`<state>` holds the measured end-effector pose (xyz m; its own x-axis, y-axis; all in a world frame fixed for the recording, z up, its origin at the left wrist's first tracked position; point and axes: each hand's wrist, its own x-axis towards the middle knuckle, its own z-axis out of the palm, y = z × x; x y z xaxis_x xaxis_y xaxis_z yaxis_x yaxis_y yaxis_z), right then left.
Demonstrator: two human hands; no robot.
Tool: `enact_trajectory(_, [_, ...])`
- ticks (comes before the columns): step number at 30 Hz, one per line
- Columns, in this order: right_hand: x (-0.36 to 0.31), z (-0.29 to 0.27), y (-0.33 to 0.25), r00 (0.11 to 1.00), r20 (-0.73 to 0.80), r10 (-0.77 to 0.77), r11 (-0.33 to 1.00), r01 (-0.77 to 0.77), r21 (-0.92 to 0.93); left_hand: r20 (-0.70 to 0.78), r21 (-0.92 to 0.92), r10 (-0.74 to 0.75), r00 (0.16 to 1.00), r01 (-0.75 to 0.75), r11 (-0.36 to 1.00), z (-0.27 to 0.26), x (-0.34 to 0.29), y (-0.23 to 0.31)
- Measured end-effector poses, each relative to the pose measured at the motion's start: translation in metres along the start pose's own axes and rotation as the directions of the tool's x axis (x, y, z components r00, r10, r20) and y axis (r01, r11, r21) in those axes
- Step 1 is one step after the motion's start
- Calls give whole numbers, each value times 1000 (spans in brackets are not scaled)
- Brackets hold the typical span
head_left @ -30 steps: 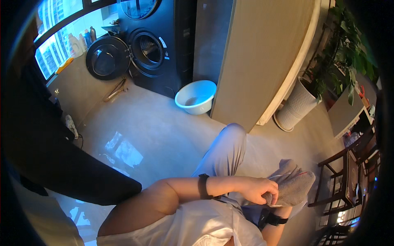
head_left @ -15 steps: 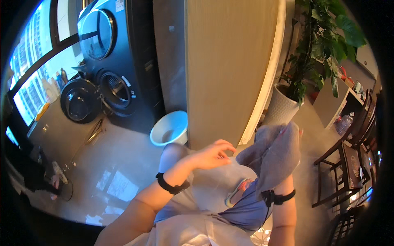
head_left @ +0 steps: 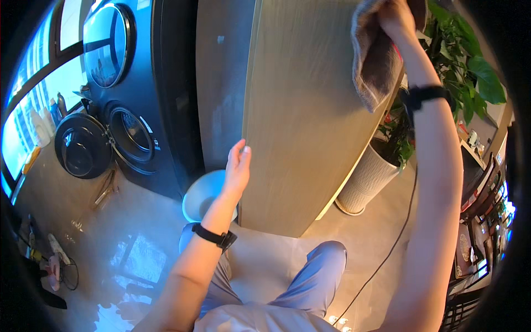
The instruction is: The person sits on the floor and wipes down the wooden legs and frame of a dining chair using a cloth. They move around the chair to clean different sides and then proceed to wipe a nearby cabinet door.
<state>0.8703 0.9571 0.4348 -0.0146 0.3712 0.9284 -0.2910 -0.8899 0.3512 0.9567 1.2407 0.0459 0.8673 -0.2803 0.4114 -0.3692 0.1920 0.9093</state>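
Note:
My right hand (head_left: 397,21) is raised at the top right and closed on a grey-brown cloth (head_left: 373,66). The cloth lies against the upper right part of a tall light-wood panel (head_left: 304,122), one corner hanging down. Part of the cloth and some of the fingers are cut off by the picture's upper edge. My left hand (head_left: 238,174) is beside the panel's left edge, holding nothing, its fingers stretched upward and a little apart. Whether it touches the edge I cannot tell. Below and behind it stands a pale round basin (head_left: 200,193) on the floor.
Two stacked dark laundry machines (head_left: 145,94) stand at the left, the lower one's round door (head_left: 83,145) swung wide. To the right is a leafy plant (head_left: 481,77) in a white textured pot (head_left: 368,182). A thin cable (head_left: 387,260) crosses the floor. Dark chairs (head_left: 470,249) are at the far right.
My right hand has carried the cloth from low in front of me up to the panel's upper right. My left hand has moved left and upward to the panel's left edge.

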Motion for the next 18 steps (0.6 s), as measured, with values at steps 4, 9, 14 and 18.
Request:
enact_trajectory(4, [-56,35,-129,997,57,-58,983,67,-169,-51,-277,-183,982,162,947,-19,21,-32])
enact_trajectory(9, [-303,24,-268,662,704,-259,941,9,338,-177,-346,-358,917,283,895,-47,28,-71])
enact_trajectory(14, [-461,-10,-275,-11,780,-626,701,-445,557,-148,-391,-561,814,473,790,-39,32,-67])
enact_trajectory(18, [-455,-13,-236,-130,774,-619,752,-383,537,-240,-226,-491,838,443,867,-33,36,-33])
